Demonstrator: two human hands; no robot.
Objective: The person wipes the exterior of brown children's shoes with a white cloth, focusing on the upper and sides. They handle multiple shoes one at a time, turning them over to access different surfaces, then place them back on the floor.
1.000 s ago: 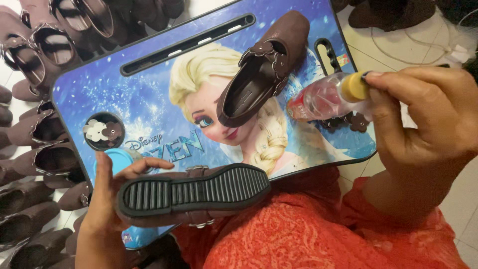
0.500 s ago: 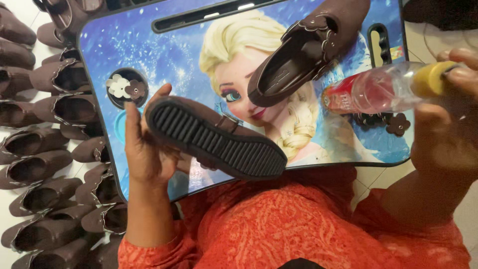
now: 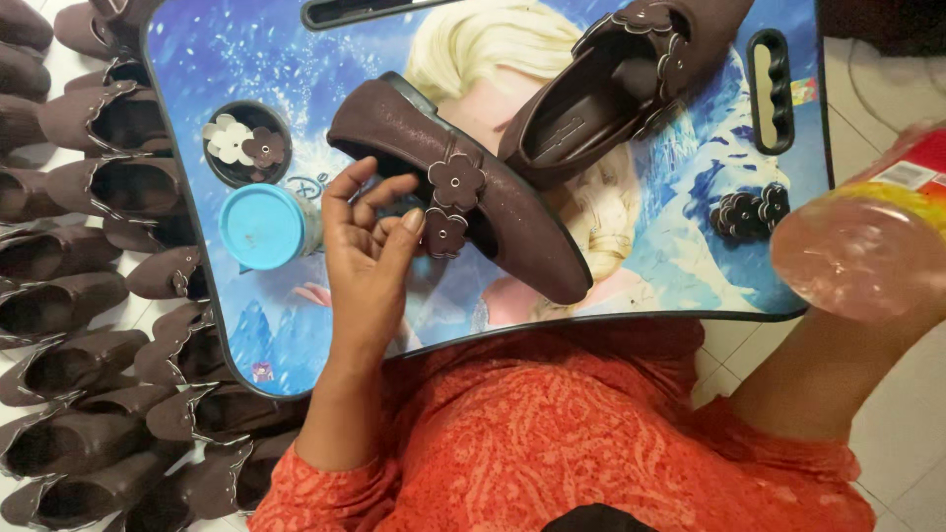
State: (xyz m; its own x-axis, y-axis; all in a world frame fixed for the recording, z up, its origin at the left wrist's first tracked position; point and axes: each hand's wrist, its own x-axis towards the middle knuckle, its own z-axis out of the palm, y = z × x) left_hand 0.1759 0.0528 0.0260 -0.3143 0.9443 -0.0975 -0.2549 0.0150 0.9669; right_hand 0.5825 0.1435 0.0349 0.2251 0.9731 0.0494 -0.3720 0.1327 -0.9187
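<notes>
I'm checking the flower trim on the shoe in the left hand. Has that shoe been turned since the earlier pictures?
Yes. The shoe showed its ribbed sole; now its flowered top faces up, lying over the lap tray at the left hand.

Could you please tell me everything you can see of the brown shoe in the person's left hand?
The brown shoe is a flat slip-on of suede-looking material, with a dark sole edge. Two flat brown flower cutouts sit on its strap. It lies slanted over the lap tray, toe toward the person. The left hand has its fingers at the flowers; a second shoe lies close beside it.
</notes>
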